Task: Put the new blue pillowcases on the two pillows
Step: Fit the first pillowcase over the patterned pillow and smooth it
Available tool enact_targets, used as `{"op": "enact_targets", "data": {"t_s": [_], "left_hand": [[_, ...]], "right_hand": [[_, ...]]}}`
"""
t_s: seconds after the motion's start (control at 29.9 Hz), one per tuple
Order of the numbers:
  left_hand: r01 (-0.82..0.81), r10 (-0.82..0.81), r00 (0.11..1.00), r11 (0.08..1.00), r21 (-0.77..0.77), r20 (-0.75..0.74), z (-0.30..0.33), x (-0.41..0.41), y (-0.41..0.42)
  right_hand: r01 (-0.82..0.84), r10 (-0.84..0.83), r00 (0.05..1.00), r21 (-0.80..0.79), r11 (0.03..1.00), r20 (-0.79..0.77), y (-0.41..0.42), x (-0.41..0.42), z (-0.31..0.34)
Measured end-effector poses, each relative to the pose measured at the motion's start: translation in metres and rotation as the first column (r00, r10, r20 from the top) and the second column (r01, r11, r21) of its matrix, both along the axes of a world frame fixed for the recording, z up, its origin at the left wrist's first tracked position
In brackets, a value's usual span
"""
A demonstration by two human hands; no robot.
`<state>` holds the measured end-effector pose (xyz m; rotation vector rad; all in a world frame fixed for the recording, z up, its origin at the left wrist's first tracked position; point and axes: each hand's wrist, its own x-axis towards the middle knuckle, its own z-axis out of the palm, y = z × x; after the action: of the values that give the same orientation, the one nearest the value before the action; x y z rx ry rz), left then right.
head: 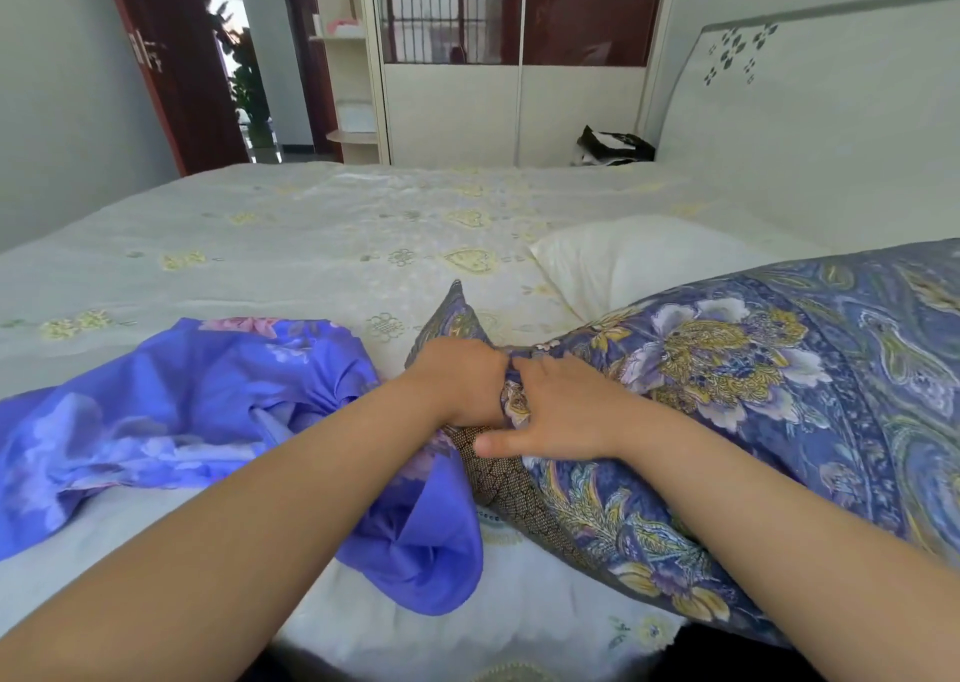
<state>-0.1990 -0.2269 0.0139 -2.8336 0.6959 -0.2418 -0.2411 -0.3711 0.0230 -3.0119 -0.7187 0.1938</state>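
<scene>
A pillow in a purple-blue paisley and flower case [769, 401] lies across the right side of the bed. Both hands work at its left end. My left hand [460, 377] is closed around a bunch of the case's edge fabric. My right hand [558, 408] presses on the same end, fingers on the cloth and thumb stretched out. A bare white pillow [634, 260] rests behind it near the headboard. A bright blue flowered pillowcase [171, 411] lies crumpled on the bed to the left, partly under my left forearm.
The bed [322, 234] has a pale embroidered cover. A white headboard [810, 125] stands at the right. Beyond the bed are a cream wardrobe [514, 99], open shelves, a dark bag [613, 146] on the floor and an open red-brown door [166, 58].
</scene>
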Motion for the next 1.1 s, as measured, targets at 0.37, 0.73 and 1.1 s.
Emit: {"op": "enact_targets", "data": {"t_s": [0.37,0.73,1.1], "left_hand": [[0.045,-0.058,0.988,0.995,0.089,0.142,-0.008,-0.030,0.002],[-0.174,0.172,0.981,0.985,-0.010,-0.095,-0.011,-0.037,0.006],[-0.524,0.678,0.721,0.399,-0.752,-0.143,-0.030,-0.010,0.169]], "right_hand": [[0.034,0.025,0.992,-0.448,0.893,0.125,0.011,0.018,-0.003],[-0.100,0.129,0.991,-0.404,0.909,0.044,0.013,0.014,0.004],[0.071,-0.008,0.888,-0.119,0.990,0.460,0.004,0.014,0.037]]}}
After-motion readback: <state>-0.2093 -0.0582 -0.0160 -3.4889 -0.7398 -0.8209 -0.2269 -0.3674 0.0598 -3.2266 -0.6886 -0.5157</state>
